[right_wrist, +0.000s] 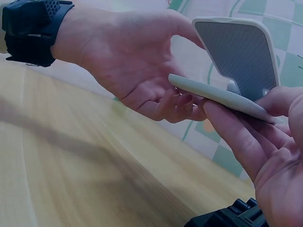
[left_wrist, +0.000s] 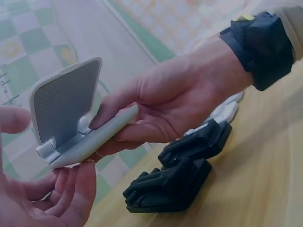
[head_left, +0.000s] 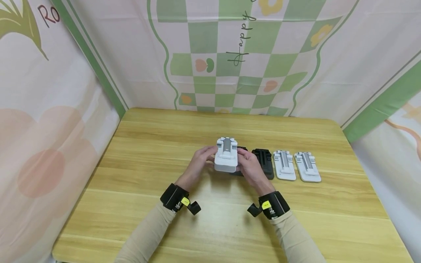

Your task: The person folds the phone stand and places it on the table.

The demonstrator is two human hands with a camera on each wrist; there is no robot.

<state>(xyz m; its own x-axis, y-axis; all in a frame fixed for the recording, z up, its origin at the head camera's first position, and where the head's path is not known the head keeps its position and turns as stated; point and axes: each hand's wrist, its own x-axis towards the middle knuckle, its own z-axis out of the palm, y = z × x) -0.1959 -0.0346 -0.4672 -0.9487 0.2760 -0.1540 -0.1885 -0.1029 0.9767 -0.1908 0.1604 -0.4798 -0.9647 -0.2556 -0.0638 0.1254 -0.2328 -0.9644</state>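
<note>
A white folding phone stand (head_left: 226,157) is held above the table between both hands. Its grey-faced plate (right_wrist: 241,56) is tilted up from the white base (left_wrist: 102,139). The left hand (head_left: 198,161) supports the stand with curled fingers under the base, its thumb near the plate. At the opposite side, the right hand (head_left: 252,168) pinches the base, thumb on top and fingers underneath. Just beyond the right hand lies a black folded stand (left_wrist: 168,187), mostly hidden in the head view. Another black folded stand (head_left: 264,163) lies beside it.
Two white folded stands, one nearer (head_left: 284,166) and one at the far right (head_left: 307,168), continue the row on the wooden table (head_left: 131,204). Patterned cloth (head_left: 138,54) hangs behind the table and along its sides. Both wrists wear black straps.
</note>
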